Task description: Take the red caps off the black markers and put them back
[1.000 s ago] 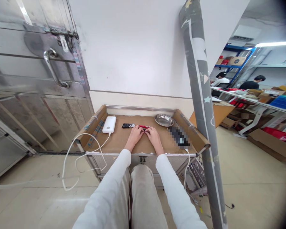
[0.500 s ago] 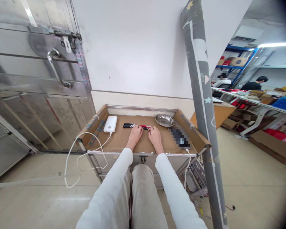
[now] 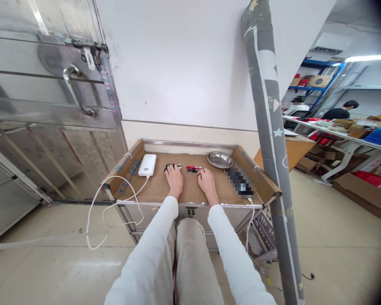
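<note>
My left hand (image 3: 174, 179) lies on the brown cardboard lining (image 3: 155, 188) of a metal cart top. Its stretched fingers touch the left end of a small black tool (image 3: 173, 166). My right hand (image 3: 206, 181) rests flat on the cardboard a little to the right. Its fingertips stop just short of a small red and black tool (image 3: 193, 168), which lies free between the two hands. Both sleeves are white.
A white power bank (image 3: 147, 164) with a looping white cable (image 3: 104, 203) lies at the left. A steel bowl (image 3: 219, 159) and a dark device (image 3: 239, 182) lie at the right. A grey wrapped pole (image 3: 266, 127) leans by the cart. A steel door (image 3: 51, 93) stands at the left. People sit at the far right.
Both hands were together on the red tool and have come apart. My left hand has moved left onto the black tool, and the red tool now lies free.
</note>
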Action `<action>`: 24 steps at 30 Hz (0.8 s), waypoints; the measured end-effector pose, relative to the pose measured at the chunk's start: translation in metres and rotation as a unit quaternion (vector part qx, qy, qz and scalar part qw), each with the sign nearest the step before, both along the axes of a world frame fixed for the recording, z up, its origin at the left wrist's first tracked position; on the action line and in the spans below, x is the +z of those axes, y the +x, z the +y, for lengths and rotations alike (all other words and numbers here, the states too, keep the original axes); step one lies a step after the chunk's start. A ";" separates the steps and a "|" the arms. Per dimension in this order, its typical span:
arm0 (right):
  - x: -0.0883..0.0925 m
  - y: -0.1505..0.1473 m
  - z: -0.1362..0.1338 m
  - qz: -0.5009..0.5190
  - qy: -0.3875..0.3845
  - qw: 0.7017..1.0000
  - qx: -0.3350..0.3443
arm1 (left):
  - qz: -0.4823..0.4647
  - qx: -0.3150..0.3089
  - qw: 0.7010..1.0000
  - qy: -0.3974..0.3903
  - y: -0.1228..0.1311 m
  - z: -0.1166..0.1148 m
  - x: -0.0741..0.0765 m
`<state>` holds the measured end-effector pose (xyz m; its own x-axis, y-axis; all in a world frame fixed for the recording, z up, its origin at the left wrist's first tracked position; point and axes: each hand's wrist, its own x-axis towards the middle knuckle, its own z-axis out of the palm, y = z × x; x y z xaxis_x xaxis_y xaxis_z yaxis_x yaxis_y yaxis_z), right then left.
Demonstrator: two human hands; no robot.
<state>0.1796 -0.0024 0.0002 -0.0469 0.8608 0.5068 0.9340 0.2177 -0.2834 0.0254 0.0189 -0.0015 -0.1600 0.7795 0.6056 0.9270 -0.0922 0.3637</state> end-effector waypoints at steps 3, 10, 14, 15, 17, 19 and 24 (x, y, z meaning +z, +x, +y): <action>-0.001 0.000 0.000 0.002 0.010 1.000 0.007 | 0.000 0.035 0.999 0.007 0.001 0.000 -0.001; -0.007 0.002 0.004 0.020 0.035 0.999 0.011 | -0.017 0.032 0.999 0.000 -0.001 -0.006 0.000; -0.009 0.002 0.004 0.022 0.048 0.999 0.010 | -0.038 0.018 0.999 -0.005 -0.002 -0.010 0.003; -0.009 0.002 0.004 0.023 0.047 0.999 0.009 | -0.041 0.017 0.999 -0.010 -0.003 -0.011 0.004; -0.009 0.002 0.003 0.026 0.046 0.999 0.010 | -0.047 0.013 0.999 -0.022 -0.003 -0.012 0.005; -0.008 0.002 0.002 0.033 0.046 0.998 0.012 | -0.052 0.007 0.998 -0.028 -0.003 -0.013 0.005; 0.001 -0.001 -0.003 0.074 0.046 0.995 0.043 | -0.013 -0.023 1.000 -0.008 -0.001 -0.011 0.004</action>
<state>0.1785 -0.0058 0.0012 -0.0373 0.8069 0.5895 0.8608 0.3255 -0.3912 0.0245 0.0083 0.0030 -0.1395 0.7965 0.5883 0.9120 -0.1280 0.3896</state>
